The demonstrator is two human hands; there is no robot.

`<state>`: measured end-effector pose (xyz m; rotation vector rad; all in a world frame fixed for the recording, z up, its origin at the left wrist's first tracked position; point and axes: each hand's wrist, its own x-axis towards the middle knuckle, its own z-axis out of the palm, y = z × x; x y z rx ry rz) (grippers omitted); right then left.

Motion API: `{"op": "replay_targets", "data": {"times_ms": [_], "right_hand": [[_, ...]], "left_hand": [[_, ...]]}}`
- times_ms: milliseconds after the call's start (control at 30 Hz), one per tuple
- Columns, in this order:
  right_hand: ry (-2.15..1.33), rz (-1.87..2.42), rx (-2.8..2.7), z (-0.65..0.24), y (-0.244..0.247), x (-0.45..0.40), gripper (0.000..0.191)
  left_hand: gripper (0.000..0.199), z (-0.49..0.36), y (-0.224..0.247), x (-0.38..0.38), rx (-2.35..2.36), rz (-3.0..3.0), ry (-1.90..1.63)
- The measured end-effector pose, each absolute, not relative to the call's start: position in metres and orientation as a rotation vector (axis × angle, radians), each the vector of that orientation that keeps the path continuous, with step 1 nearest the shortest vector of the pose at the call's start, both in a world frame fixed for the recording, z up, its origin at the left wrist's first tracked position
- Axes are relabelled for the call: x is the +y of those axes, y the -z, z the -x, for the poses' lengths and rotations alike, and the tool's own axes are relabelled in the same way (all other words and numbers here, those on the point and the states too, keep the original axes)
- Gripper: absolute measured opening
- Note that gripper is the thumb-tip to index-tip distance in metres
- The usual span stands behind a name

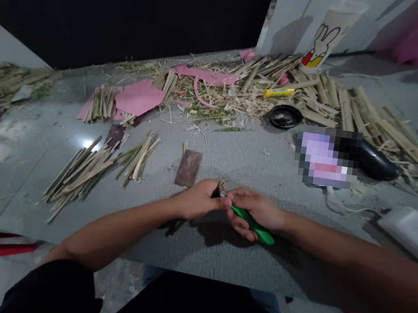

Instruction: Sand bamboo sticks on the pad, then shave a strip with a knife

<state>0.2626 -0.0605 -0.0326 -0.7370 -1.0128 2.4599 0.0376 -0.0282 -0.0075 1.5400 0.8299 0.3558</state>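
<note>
right hand [254, 209] wrapped round green-handled tool [257, 228] | left hand [200, 200] apparently pinching slim strip [221, 184], mostly hidden | short, light strokes advisable, thumbs clear of tip

Upper right, there's a rabbit-print cup [328, 38]! A yellow tube [278, 92] lies below-left, a white box [414, 233] at the right edge.
</note>
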Motion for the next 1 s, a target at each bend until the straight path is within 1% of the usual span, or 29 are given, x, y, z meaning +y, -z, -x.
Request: {"op": "replay_targets", "data": {"times_ms": [67, 167, 267, 367, 567, 767, 1000], "right_hand": [[-2.418, 0.775, -1.025, -0.262, 0.030, -0.062, 0.046], [-2.351, 0.817, -1.049, -0.260, 0.026, -0.063, 0.049], [-2.299, 0.845, -1.076, -0.259, 0.025, -0.065, 0.055], [-2.264, 0.850, -1.083, -0.259, 0.025, -0.066, 0.054], [-2.434, 0.787, -1.080, -0.267, 0.029, -0.059, 0.048], [-2.499, 0.720, -1.058, -0.272, 0.035, -0.056, 0.045], [-2.565, 0.656, -1.015, -0.275, 0.036, -0.054, 0.040]], "left_hand": [[0.086, -0.039, 0.009, -0.028, 0.795, -1.524, -0.367], [0.085, -0.040, 0.012, -0.029, 0.758, -1.526, -0.387], [0.079, -0.039, 0.014, -0.029, 0.776, -1.542, -0.389], [0.075, -0.037, 0.013, -0.030, 0.802, -1.533, -0.374], [0.079, -0.036, 0.011, -0.031, 0.807, -1.548, -0.362], [0.076, -0.037, 0.004, -0.033, 0.898, -1.594, -0.316], [0.078, -0.036, 0.001, -0.034, 0.890, -1.595, -0.308]]}}
